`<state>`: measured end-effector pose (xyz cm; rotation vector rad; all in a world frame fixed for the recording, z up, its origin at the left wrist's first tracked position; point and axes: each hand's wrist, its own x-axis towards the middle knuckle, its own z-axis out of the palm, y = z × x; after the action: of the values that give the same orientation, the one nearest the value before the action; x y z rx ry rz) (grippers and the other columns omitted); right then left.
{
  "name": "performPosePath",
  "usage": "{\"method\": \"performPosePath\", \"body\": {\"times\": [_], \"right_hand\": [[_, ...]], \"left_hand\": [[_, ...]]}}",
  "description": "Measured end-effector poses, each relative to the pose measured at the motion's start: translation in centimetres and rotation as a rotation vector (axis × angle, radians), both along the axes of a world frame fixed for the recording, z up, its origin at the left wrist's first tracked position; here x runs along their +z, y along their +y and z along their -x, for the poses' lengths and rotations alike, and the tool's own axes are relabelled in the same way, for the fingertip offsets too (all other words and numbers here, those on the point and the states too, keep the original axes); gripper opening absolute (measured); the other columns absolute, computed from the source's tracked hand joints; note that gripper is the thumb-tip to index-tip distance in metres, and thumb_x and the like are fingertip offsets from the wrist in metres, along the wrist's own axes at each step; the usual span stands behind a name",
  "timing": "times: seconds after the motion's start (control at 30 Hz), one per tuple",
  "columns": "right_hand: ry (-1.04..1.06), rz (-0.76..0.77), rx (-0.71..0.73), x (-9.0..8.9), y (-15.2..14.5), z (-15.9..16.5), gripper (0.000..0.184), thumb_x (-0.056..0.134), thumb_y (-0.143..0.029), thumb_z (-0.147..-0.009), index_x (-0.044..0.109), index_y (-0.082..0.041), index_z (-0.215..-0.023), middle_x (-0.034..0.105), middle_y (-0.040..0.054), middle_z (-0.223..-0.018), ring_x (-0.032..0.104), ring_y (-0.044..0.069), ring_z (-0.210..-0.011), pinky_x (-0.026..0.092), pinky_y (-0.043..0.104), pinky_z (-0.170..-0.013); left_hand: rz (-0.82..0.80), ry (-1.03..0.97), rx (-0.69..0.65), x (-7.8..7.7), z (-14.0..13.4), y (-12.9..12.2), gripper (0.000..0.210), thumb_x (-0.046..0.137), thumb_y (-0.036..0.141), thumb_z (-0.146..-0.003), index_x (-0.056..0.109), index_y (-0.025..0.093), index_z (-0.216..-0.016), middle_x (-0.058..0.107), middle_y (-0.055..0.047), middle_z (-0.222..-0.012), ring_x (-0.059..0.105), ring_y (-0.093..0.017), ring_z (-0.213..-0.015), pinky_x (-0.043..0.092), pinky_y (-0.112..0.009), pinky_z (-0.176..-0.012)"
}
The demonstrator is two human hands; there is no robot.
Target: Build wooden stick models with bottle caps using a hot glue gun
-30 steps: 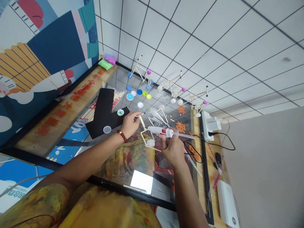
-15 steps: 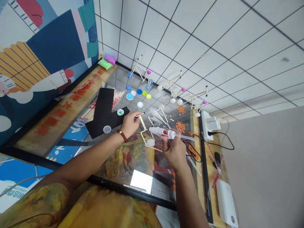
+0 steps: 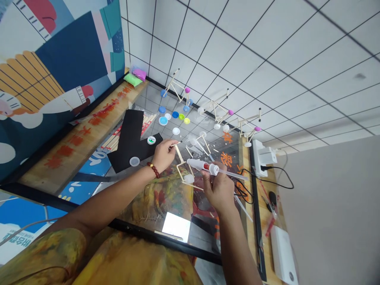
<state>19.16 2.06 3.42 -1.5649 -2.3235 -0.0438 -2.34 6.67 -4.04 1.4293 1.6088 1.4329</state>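
Observation:
My right hand (image 3: 219, 189) is wrapped around a white hot glue gun (image 3: 203, 165) with a red part. A clear glue stick (image 3: 236, 174) sticks out of its back end. The gun's nozzle points left, close to a small frame of wooden sticks (image 3: 179, 155) with a white bottle cap (image 3: 189, 179) at its lower part. My left hand (image 3: 165, 154) pinches a short dark-tipped stick (image 3: 176, 144) at the top of that frame. Whether the nozzle touches the wood I cannot tell.
Several finished stick models with cap wheels, one with a pink ball (image 3: 187, 90), stand along the table's far edge. Loose caps (image 3: 163, 120), black card (image 3: 127, 136) and bundled sticks (image 3: 112, 143) lie left. A power strip (image 3: 257, 156) and black cable (image 3: 279, 168) sit right.
The view has shifted very slightly. Both hands, the glue gun and the stick frame hold nearly the same positions.

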Motion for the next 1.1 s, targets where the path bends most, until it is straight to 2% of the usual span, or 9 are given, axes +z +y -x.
{"method": "performPosePath", "body": {"times": [0.2, 0.4, 0.67, 0.9, 1.1], "right_hand": [[0.041, 0.057, 0.023, 0.8, -0.1, 0.4, 0.042, 0.036, -0.053, -0.100, 0.052, -0.017, -0.113, 0.070, 0.0082, -0.077, 0.064, 0.025, -0.061, 0.039, 0.030, -0.054], [0.073, 0.001, -0.025, -0.2, 0.3, 0.3, 0.044, 0.037, -0.054, -0.099, 0.051, -0.015, -0.114, 0.071, 0.0114, -0.082, 0.066, 0.027, -0.065, 0.043, 0.033, -0.057], [0.016, -0.014, -0.037, -0.5, 0.7, 0.5, 0.043, 0.037, -0.053, -0.098, 0.051, -0.014, -0.110, 0.069, 0.0099, -0.071, 0.062, 0.027, -0.057, 0.037, 0.032, -0.053], [-0.044, -0.045, -0.026, -0.1, 0.7, 0.9, 0.044, 0.034, -0.054, -0.099, 0.054, -0.015, -0.106, 0.069, 0.0105, -0.075, 0.062, 0.026, -0.058, 0.033, 0.030, -0.052], [0.003, 0.020, 0.008, 0.7, 0.2, 0.8, 0.045, 0.035, -0.055, -0.099, 0.055, -0.016, -0.111, 0.068, 0.0074, -0.074, 0.062, 0.024, -0.060, 0.034, 0.029, -0.053]], "left_hand": [[0.003, 0.000, -0.007, 0.1, 0.0, -0.1, 0.029, 0.057, 0.002, -0.082, 0.074, 0.017, -0.099, 0.075, -0.007, -0.104, 0.070, -0.019, -0.096, 0.057, -0.031, -0.087], [0.005, -0.004, -0.004, 0.0, 0.0, -0.1, 0.029, 0.057, 0.002, -0.082, 0.074, 0.017, -0.099, 0.075, -0.007, -0.104, 0.070, -0.019, -0.096, 0.057, -0.031, -0.087], [0.006, -0.007, -0.005, 0.0, 0.0, -0.1, 0.029, 0.057, 0.001, -0.082, 0.074, 0.017, -0.100, 0.074, -0.007, -0.104, 0.070, -0.019, -0.096, 0.057, -0.030, -0.086], [0.002, -0.003, -0.005, -0.2, -0.1, -0.1, 0.030, 0.057, 0.000, -0.081, 0.073, 0.017, -0.100, 0.074, -0.007, -0.103, 0.070, -0.019, -0.095, 0.057, -0.031, -0.086], [0.003, -0.010, -0.016, -0.1, -0.1, -0.1, 0.028, 0.058, 0.000, -0.082, 0.073, 0.015, -0.100, 0.074, -0.008, -0.103, 0.070, -0.019, -0.094, 0.057, -0.030, -0.083]]}}
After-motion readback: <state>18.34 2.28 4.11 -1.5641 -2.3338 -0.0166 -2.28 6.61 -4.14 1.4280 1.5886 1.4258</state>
